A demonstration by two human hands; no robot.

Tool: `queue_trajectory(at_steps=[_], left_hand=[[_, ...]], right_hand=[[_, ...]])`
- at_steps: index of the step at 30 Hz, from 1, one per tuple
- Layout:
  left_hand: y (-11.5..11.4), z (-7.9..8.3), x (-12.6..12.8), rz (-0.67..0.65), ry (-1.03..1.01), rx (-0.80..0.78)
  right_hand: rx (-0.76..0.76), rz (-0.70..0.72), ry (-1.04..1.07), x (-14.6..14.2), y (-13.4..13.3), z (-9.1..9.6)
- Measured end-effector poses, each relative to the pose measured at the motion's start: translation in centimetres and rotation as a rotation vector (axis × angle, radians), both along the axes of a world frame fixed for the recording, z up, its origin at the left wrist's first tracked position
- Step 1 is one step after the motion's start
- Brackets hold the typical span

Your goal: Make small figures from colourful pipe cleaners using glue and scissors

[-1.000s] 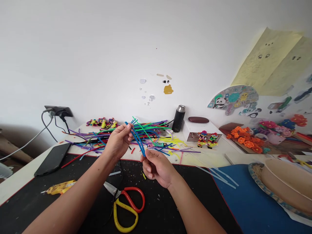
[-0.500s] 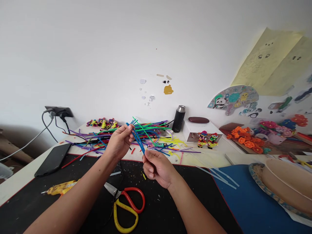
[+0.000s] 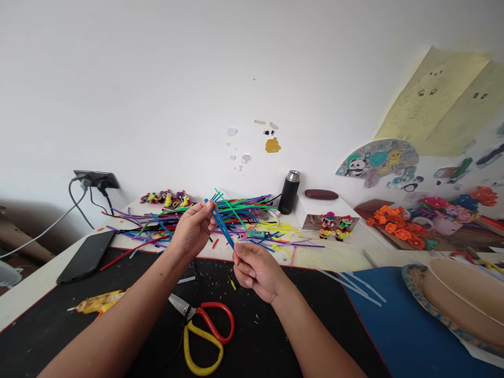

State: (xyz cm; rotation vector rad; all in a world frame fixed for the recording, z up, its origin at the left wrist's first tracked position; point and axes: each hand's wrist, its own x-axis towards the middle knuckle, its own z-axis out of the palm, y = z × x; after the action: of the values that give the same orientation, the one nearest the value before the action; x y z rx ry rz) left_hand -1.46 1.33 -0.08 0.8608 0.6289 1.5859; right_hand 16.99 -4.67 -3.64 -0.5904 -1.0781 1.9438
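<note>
Near the centre of the frame, the left hand (image 3: 192, 228) pinches the upper end of thin, fuzzy blue stems (image 3: 223, 227) between thumb and fingers. The right hand (image 3: 258, 270), lower and to the right, pinches their lower end; there seem to be two, though overlap makes counting uncertain. Behind them lies a heap of multicoloured fuzzy stems (image 3: 189, 214). At lower centre, steel scissors with red and yellow handles (image 3: 190, 314) rest on a black mat (image 3: 326, 299).
</note>
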Motion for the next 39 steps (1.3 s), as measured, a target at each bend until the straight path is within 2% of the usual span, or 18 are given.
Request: queue_trajectory(at_steps=[6, 12, 15, 20, 24, 30, 35, 39], left_hand=[[0.4, 0.1, -1.0, 0.018, 0.047, -0.005], [0.5, 0.5, -1.9, -0.109, 0.045, -0.071], [0.5, 0.7, -2.0, -0.119, 0.032, -0.098], [0.5, 0.7, -1.9, -0.108, 0.06, -0.03], [0.1, 0.3, -1.2, -0.236, 0.061, -0.003], [-1.0, -0.4, 0.0, -0.474, 0.265, -0.042], [-1.1, -0.4, 0.4, -0.395, 0.308, -0.078], [-0.9, -0.4, 0.4, -0.31, 0.353, -0.078]], right_hand=[[0.004, -0.057, 0.008, 0.1, 0.1, 0.2], [-0.008, -0.084, 0.02, 0.2, 0.3, 0.1], [-0.002, -0.078, 0.011, 0.2, 0.4, 0.2], [-0.012, -0.111, -0.002, 0.1, 0.5, 0.2], [-0.036, -0.119, 0.021, 0.1, 0.6, 0.2], [-0.047, -0.087, 0.05, 0.4, 0.4, 0.4], [-0.044, -0.09, 0.046, 0.4, 0.5, 0.3], [-0.014, -0.162, -0.018, 0.3, 0.7, -0.1]])
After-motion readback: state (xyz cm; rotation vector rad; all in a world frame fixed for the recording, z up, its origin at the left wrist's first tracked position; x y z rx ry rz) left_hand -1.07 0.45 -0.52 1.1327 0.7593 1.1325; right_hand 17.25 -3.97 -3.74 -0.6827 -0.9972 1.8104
